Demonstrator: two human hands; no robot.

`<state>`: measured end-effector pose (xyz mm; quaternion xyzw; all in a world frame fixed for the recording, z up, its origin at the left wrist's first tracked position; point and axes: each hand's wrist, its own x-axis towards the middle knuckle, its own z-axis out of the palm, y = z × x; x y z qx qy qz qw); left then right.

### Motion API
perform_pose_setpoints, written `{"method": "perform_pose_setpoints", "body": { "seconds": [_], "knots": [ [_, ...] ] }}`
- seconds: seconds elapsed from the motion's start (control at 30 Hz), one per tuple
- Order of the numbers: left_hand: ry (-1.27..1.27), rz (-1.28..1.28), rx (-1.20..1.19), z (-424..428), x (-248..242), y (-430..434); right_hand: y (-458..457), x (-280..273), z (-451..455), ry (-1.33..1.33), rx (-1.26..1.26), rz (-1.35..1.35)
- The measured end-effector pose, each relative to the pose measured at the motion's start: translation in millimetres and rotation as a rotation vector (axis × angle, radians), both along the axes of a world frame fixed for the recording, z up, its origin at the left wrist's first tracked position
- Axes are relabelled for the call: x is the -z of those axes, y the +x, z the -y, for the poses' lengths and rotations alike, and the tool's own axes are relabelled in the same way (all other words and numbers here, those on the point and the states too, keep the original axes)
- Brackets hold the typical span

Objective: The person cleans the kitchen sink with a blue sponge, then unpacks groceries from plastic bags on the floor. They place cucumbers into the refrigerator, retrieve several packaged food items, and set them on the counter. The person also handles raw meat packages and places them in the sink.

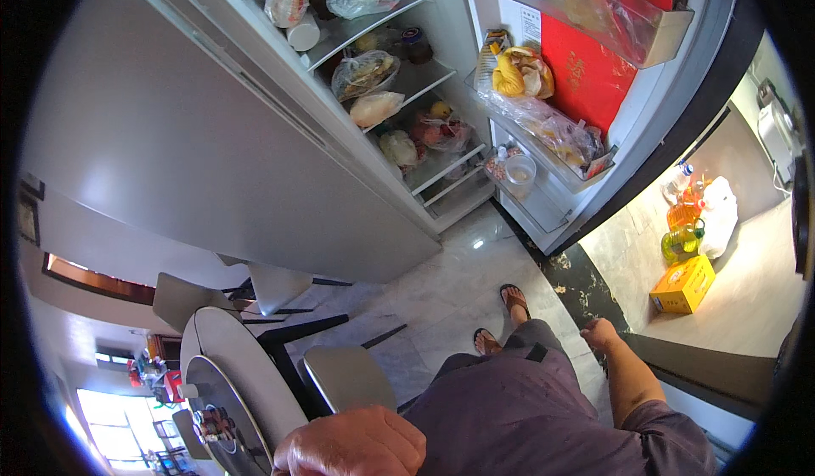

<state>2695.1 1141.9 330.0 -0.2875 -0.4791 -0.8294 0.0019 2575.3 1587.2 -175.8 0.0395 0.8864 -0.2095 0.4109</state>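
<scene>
My left hand (356, 441) is raised close to the camera at the bottom edge. Its back and curled knuckles face me, and the fingertips and palm are hidden. My right hand (600, 334) hangs low at my side with the fingers curled, near a dark stone threshold (582, 278); nothing shows in it, but its inside is hidden. Before me stands an open refrigerator (468, 218), both hands apart from it. On its shelves sit bagged foods (366, 75), a white roll (304, 33) and a dark-lidded jar (416, 46).
The refrigerator door (637, 176) stands open to the right, its bins holding a yellow bag (519, 71), a red box (589, 68) and a clear tub (520, 171). Beyond are oil bottles (682, 240) and a yellow carton (683, 285). A round table (255, 355) and chair (350, 377) stand left.
</scene>
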Motion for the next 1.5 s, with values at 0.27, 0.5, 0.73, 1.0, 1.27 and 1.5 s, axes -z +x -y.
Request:
{"method": "perform_pose_setpoints", "body": {
  "seconds": [0.27,0.5,0.73,1.0,1.27,1.5],
  "knots": [
    [-0.034,-0.346,0.167,-26.1,-37.7,-38.5,-25.1,-5.6,39.8,-0.129,-0.035,-0.113],
    [-0.050,-0.215,0.127,-9.3,-42.2,-4.0,-1.9,49.3,21.0,-0.012,-0.169,0.083],
    [-0.075,0.025,-0.348,24.4,32.0,51.7,-26.3,40.7,48.9,0.215,-0.812,0.007],
    [0.071,0.751,-0.679,45.6,109.2,45.2,-147.6,-53.5,295.6,-0.362,-0.585,-0.298],
    [-0.010,0.859,-1.063,80.3,97.8,-17.1,-322.3,-205.1,559.2,-0.923,-0.187,-0.855],
    [0.170,0.900,-1.348,66.6,116.6,-8.4,-471.3,-308.5,708.5,-0.808,-0.247,-1.044]
  ]
}}
